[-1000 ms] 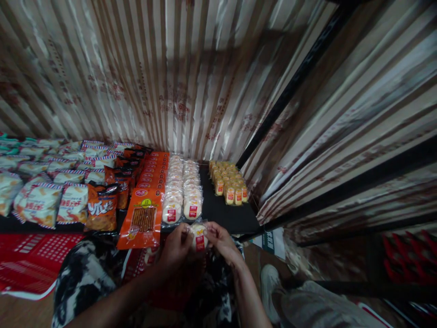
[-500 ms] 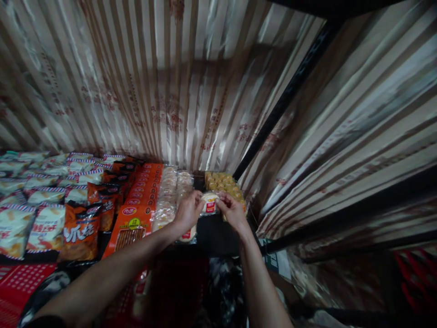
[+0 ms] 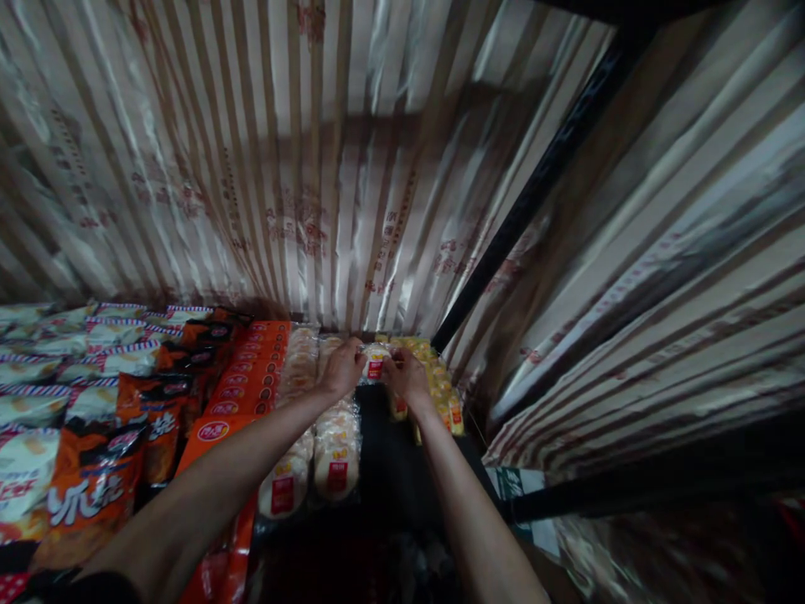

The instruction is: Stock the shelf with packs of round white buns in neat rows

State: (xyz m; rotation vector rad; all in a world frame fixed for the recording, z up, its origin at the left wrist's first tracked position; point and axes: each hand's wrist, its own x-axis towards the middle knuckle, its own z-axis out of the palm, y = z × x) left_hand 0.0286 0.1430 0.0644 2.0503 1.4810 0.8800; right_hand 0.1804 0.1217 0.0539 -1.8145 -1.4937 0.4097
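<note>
A round, pale packaged snack (image 3: 376, 366) in clear wrap with a red label is pinched at its two sides by my hands. On its left edge my left hand (image 3: 343, 369) is closed, and my right hand (image 3: 407, 375) grips the right edge. The snack is at the back of the dark shelf (image 3: 386, 457). Left of it run two rows of the same kind of round packs (image 3: 337, 457), laid front to back. To the right are yellow packaged snacks (image 3: 444, 394), partly hidden behind my right hand.
Orange snack packs (image 3: 214, 430) lie left of the round packs. Farther left stand orange-black bags (image 3: 94, 486) and white bags (image 3: 28, 461). Striped plastic sheeting (image 3: 352, 168) hangs behind. A dark post (image 3: 534, 193) slants up at the back right corner.
Both hands have moved the round pack farther back on the shelf. The camera has shifted, and more of the fronts of the round rows and the yellow packs now shows.
</note>
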